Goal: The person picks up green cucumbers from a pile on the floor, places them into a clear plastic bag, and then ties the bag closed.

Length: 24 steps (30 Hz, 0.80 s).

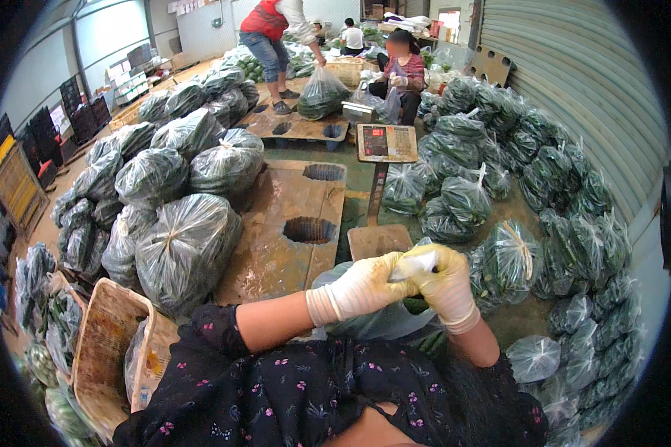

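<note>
My left hand (361, 289), in a pale yellow-white work glove, is closed on the bunched plastic of a clear bag. My right hand (449, 287), gloved alike, pinches the same whitish gathered plastic (417, 264) from the other side. The two hands meet in front of my chest. Below them hangs or rests the body of the clear plastic bag (384, 322), with dark green vegetables partly showing. My forearms and shirt hide its lower part. Just beyond my hands stands a scale with its display (388, 143) lit red and a small brownish platform (380, 240).
Filled, tied bags (186, 242) pile up at left on a worn pallet (291, 261) with holes. More bags (514, 257) line the right side by a ribbed shutter (581, 89). A stained crate (112, 335) stands at lower left. Farther off, a person (268, 45) holds a bag; another (406, 74) sits.
</note>
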Motion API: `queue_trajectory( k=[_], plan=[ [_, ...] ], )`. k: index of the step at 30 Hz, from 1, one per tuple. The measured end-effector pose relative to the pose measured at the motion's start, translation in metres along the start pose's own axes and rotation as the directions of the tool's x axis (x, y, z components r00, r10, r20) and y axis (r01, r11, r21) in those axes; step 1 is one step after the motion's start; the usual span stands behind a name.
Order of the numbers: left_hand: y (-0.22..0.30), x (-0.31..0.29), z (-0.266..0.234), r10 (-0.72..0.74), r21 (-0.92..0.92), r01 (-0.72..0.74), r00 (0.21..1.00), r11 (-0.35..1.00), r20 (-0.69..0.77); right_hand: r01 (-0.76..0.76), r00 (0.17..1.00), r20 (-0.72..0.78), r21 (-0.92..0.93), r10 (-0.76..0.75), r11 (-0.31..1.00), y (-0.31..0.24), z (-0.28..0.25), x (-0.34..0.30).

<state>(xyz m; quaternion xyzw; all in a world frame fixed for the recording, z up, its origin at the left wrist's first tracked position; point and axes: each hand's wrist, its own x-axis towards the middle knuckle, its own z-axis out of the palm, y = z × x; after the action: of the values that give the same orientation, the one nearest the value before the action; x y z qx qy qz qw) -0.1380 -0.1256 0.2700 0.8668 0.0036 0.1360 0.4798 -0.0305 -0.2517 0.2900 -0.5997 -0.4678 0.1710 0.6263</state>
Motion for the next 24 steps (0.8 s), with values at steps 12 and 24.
queue_trajectory(
  k=[12,24],
  plan=[
    [-0.017,0.014,-0.008,-0.253,-0.416,0.299,0.954,0.859,0.163,0.740,0.491,0.847,-0.529,0.203,0.415,-0.093,-0.026,0.011],
    [-0.061,0.024,0.036,0.413,0.327,-0.438,0.899,0.838,0.146,0.923,0.305,0.931,-0.237,-0.201,0.304,-0.052,0.014,0.057]
  ],
)
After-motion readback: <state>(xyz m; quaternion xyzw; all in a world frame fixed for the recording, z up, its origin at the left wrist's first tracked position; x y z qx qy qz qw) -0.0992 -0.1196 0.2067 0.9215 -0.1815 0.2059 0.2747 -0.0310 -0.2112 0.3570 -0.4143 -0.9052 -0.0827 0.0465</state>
